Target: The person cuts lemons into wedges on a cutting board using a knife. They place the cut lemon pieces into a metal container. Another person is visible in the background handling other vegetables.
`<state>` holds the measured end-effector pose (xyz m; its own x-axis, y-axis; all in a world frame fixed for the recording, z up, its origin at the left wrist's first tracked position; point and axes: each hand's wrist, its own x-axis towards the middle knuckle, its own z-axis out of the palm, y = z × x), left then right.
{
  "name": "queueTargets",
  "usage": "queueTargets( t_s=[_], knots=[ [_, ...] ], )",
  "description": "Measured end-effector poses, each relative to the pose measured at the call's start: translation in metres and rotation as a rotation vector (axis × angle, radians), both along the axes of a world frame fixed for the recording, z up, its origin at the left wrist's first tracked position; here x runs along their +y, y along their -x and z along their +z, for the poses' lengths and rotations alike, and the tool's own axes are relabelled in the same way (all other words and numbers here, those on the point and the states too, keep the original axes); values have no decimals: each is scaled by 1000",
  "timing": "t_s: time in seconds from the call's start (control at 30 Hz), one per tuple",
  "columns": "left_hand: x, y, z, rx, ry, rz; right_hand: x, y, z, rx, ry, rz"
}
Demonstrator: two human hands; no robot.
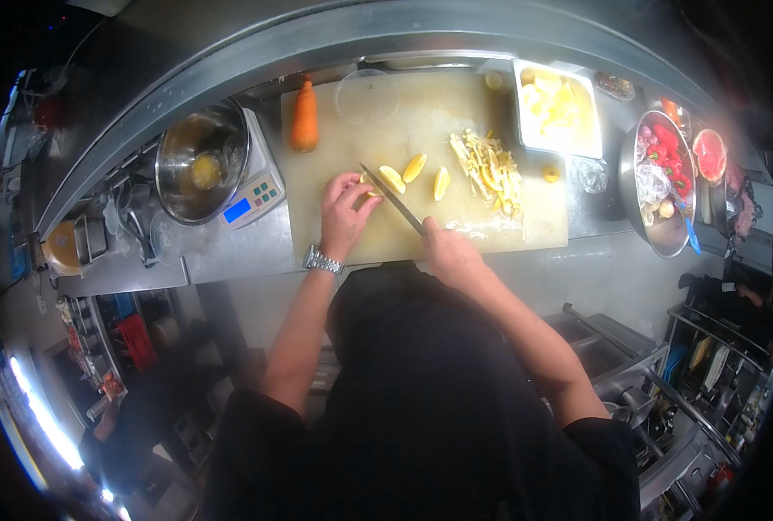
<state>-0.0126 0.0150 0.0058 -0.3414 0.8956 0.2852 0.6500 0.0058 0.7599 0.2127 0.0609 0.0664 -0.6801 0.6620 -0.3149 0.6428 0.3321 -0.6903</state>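
On a pale cutting board [334, 228], my left hand [347, 208] pinches a yellow citrus wedge [372, 187] in its fingertips. My right hand [450, 251] grips a kitchen knife [393, 198], its blade angled up and left beside that wedge. Three more wedges lie just right of the blade, one of them a citrus wedge [441, 183] standing apart. A heap of yellow-white peel strips [488, 172] sits farther right. A whole carrot [305, 118] and a clear round lid [367, 98] lie at the board's back left.
At left, a steel bowl [194, 208] with something yellow inside stands by a digital scale [256, 198]. A white container [559, 114] of yellow pieces is at the back right. Farther right stands a steel bowl [630, 176] of red peppers. A metal shelf edge [373, 32] spans the back.
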Motion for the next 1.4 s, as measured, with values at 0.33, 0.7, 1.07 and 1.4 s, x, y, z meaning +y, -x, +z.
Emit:
queueTargets(
  t_s=[0.33,0.7,1.07,1.4],
  knots=[
    [-2,-1,3,-19,18,-15,-1,8,4,-134,33,10],
    [7,4,1,126,-21,-5,-2,25,-16,-229,-53,1],
    [96,-57,93,-222,-277,-100,-7,15,-25,-178,-43,-21],
    [85,-13,78,469,407,-397,-8,11,-23,-84,-16,-61]
  ],
)
